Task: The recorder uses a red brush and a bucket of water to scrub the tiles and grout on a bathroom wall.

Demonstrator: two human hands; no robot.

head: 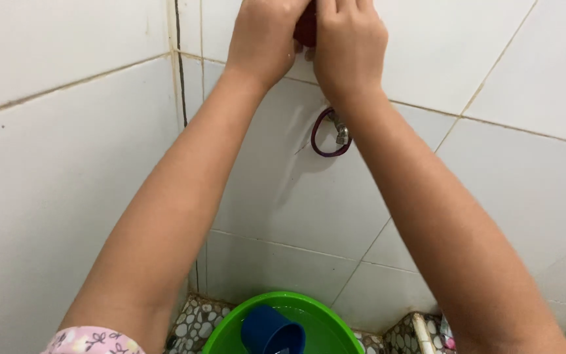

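Note:
Both my arms reach up to the white tiled wall (512,78) in a corner. My left hand (263,36) and my right hand (348,42) are pressed together at the top edge of the view, closed around a small dark red object (306,27) that shows only between them. Most of that object is hidden by my fingers. Below my hands, a metal tap (341,131) sticks out of the wall with a dark red ring (319,143) looped around it.
A green basin (322,318) holding water stands on the pebble-patterned floor (188,328) at the bottom, with a blue cup (271,331) inside it. A white pipe (422,331) lies on the floor at the lower right.

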